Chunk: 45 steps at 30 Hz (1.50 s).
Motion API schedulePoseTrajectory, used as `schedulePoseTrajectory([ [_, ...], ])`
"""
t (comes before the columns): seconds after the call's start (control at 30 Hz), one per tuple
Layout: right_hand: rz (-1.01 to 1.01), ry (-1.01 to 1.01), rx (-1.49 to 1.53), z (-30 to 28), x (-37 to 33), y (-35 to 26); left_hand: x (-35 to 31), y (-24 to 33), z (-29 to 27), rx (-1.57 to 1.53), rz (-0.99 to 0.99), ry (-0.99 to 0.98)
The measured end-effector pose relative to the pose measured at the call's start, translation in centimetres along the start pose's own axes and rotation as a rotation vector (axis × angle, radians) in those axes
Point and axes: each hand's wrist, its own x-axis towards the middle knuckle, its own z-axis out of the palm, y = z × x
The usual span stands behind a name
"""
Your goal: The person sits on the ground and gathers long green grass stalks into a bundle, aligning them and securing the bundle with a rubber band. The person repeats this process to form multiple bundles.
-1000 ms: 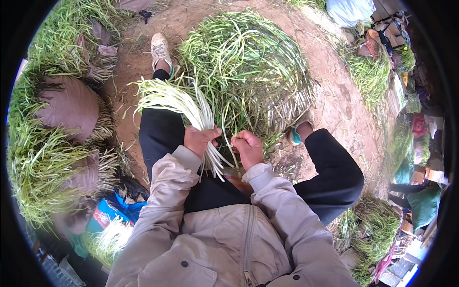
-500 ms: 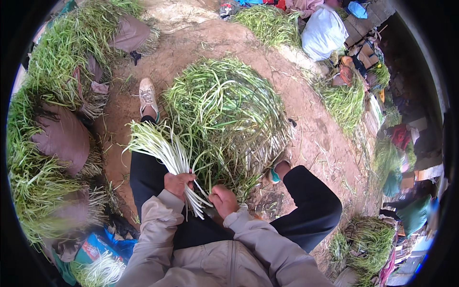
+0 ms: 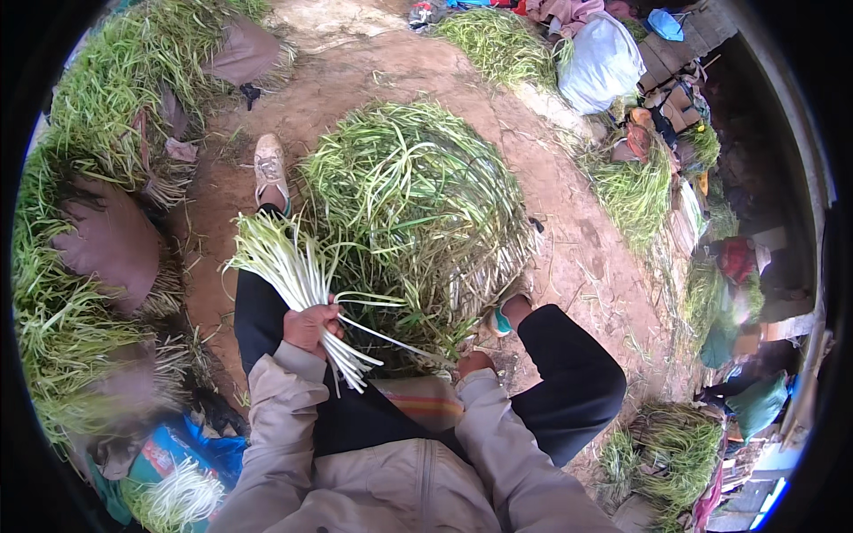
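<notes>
Pale green-white stalks, a whole bunch of them, sit squeezed in the left hand, fingers wrapped tight round the lower part! Up fan the leafy tips over the left leg; white ends poke out below the fist, towards the lap. And across to the right hand, curled and pinching the end of a single stalk, which runs out sideways from the bunch, nearly straight! Just beyond both hands, between the feet, a big tangled green heap spreads over the reddish dirt floor.
</notes>
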Motion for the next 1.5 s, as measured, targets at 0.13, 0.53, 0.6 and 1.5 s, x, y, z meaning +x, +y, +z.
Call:
schedulePoseTrajectory([
  [0.13, 0.145, -0.036, -0.157, 0.6, 2.4, 2.9, -0.3, 2.3, -0.5, -0.141, -0.069, -0.051],
  [0.53, -0.337, -0.620, 1.019, -3.3, -3.3, -12.2, -0.7, -0.6, 1.1, 0.132, -0.246, -0.153],
  [0.6, -0.338, -0.536, 0.954, -3.5, -4.5, -16.0, -0.5, -0.9, 0.8, 0.165, -0.244, -0.151],
  [1.5, -0.311, -0.782, 1.367, -3.5, -8.6, -19.9, -0.1, -2.5, 1.6, 0.429, -0.048, -0.016],
])
